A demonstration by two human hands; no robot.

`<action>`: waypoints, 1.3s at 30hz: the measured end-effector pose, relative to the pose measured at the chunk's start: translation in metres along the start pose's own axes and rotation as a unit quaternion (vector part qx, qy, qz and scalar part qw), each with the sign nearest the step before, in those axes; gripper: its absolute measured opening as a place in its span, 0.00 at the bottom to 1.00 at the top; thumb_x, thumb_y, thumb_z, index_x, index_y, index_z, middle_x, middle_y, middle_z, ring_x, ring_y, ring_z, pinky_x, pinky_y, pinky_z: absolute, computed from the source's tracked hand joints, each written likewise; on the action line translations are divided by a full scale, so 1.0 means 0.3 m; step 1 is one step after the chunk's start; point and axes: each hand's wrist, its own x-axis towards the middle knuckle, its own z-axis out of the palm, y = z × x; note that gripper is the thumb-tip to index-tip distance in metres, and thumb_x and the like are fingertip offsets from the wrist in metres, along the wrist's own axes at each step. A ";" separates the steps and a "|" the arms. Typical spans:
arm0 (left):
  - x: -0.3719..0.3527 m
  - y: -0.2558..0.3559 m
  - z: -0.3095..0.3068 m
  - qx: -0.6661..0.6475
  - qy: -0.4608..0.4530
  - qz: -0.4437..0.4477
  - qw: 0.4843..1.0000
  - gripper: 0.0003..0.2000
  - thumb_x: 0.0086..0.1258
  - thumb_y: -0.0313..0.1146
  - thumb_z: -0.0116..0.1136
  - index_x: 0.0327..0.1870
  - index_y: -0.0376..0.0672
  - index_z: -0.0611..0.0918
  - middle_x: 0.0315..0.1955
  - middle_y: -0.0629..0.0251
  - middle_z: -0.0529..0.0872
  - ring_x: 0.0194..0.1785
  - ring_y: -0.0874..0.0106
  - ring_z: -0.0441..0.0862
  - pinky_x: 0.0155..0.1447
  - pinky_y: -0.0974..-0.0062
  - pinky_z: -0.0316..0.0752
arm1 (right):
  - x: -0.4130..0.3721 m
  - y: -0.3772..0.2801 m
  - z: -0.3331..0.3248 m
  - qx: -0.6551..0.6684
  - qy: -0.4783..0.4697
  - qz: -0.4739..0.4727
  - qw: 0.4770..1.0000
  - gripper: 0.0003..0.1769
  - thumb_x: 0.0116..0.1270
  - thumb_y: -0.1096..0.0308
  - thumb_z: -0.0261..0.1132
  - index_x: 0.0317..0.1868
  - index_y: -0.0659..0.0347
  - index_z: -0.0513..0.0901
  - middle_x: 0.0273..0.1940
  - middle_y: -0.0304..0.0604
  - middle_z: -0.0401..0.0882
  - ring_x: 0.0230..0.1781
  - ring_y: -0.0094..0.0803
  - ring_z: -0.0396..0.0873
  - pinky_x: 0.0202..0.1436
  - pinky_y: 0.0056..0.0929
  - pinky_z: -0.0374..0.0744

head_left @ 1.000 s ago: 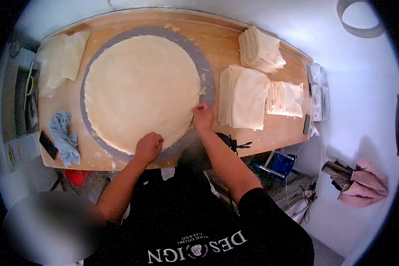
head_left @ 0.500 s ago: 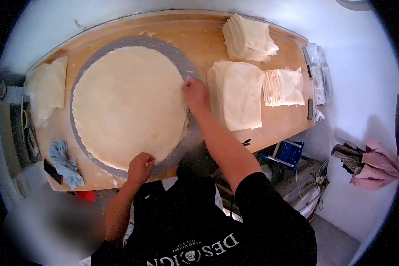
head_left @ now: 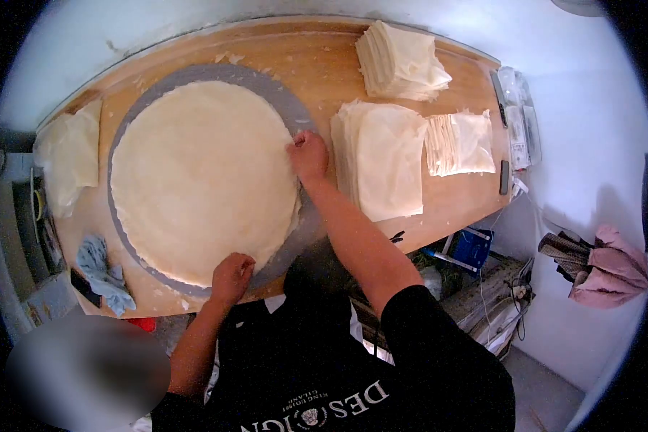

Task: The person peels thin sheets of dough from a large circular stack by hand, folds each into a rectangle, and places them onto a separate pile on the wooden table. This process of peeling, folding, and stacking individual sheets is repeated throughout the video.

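Note:
A large round pale sheet of dough (head_left: 201, 173) lies flat on a round grey mat (head_left: 306, 115) on the wooden table. My right hand (head_left: 309, 155) is at the right edge of the dough, its fingers closed on that edge. Down at the front edge of the dough is my left hand (head_left: 232, 278), with fingers curled together; whatever is between them is hidden. To the right of the mat rests a thick stack of folded pale sheets (head_left: 390, 162).
Another sheet stack (head_left: 402, 61) is at the back right, with a smaller stack (head_left: 461, 144) in front. On the left lie a pale sheet in plastic (head_left: 72, 158), a blue cloth (head_left: 103, 273) and a dark phone (head_left: 85, 286). Pink cloth (head_left: 608, 266) hangs at right.
My right hand has shifted slightly left and down along with the edge of the dough. My left hand is a little further right and down. The view has shifted slightly.

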 end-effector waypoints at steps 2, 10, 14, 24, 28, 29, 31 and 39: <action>0.003 -0.009 0.004 0.013 0.012 0.003 1.000 0.05 0.59 0.26 0.62 0.37 0.42 0.81 0.33 0.57 0.82 0.38 0.58 0.82 0.43 0.64 0.77 | 0.000 -0.007 -0.002 -0.007 0.011 -0.017 1.000 0.09 0.49 0.67 0.68 0.27 0.63 0.80 0.30 0.49 0.82 0.33 0.44 0.81 0.40 0.38 0.78; 0.041 0.027 -0.008 -0.020 0.015 0.016 1.000 0.05 0.60 0.26 0.62 0.36 0.40 0.81 0.32 0.57 0.82 0.36 0.59 0.82 0.40 0.66 0.77 | -0.036 -0.048 -0.005 -0.038 0.013 -0.069 0.997 0.06 0.54 0.67 0.66 0.28 0.60 0.79 0.29 0.49 0.82 0.33 0.45 0.81 0.36 0.41 0.78; 0.081 0.055 -0.028 -0.018 0.008 0.008 1.000 0.05 0.61 0.27 0.62 0.36 0.41 0.81 0.32 0.57 0.82 0.35 0.60 0.83 0.40 0.66 0.78 | -0.026 -0.064 -0.023 -0.053 -0.028 -0.016 0.998 0.08 0.52 0.64 0.66 0.29 0.59 0.80 0.29 0.49 0.82 0.33 0.44 0.82 0.37 0.42 0.78; 0.177 0.081 -0.053 -0.065 0.042 0.025 0.997 0.04 0.63 0.28 0.63 0.36 0.40 0.82 0.31 0.58 0.84 0.33 0.66 0.83 0.37 0.71 0.78 | -0.069 -0.080 -0.024 0.067 -0.056 -0.039 0.995 0.10 0.51 0.64 0.66 0.29 0.62 0.82 0.27 0.50 0.82 0.29 0.44 0.81 0.35 0.43 0.77; 0.199 0.087 -0.050 -0.092 0.043 -0.012 0.995 0.05 0.63 0.28 0.63 0.37 0.39 0.83 0.29 0.61 0.84 0.32 0.71 0.82 0.38 0.73 0.77 | -0.072 -0.102 -0.013 0.079 -0.048 -0.044 0.995 0.09 0.51 0.66 0.66 0.28 0.64 0.81 0.28 0.51 0.81 0.30 0.45 0.81 0.36 0.43 0.77; 0.207 0.086 -0.051 -0.091 0.041 -0.012 0.995 0.05 0.63 0.28 0.63 0.37 0.39 0.83 0.29 0.61 0.84 0.32 0.71 0.82 0.38 0.73 0.77 | -0.071 -0.113 -0.007 0.085 -0.018 -0.020 0.996 0.10 0.52 0.66 0.66 0.29 0.64 0.80 0.28 0.53 0.81 0.31 0.47 0.80 0.36 0.43 0.77; 0.234 0.101 -0.066 -0.130 0.024 -0.070 0.989 0.05 0.64 0.28 0.62 0.38 0.39 0.83 0.29 0.63 0.85 0.32 0.75 0.81 0.39 0.75 0.77 | -0.056 -0.112 0.000 0.090 0.011 0.003 0.996 0.10 0.52 0.65 0.66 0.29 0.65 0.79 0.29 0.54 0.80 0.31 0.49 0.80 0.37 0.43 0.76; 0.412 0.086 -0.158 -0.130 0.100 -0.033 0.986 0.06 0.65 0.27 0.60 0.41 0.39 0.82 0.31 0.64 0.85 0.35 0.74 0.82 0.42 0.76 0.77 | -0.086 -0.162 0.007 0.027 -0.132 -0.162 0.977 0.08 0.58 0.68 0.61 0.35 0.63 0.77 0.37 0.55 0.79 0.40 0.54 0.79 0.43 0.47 0.77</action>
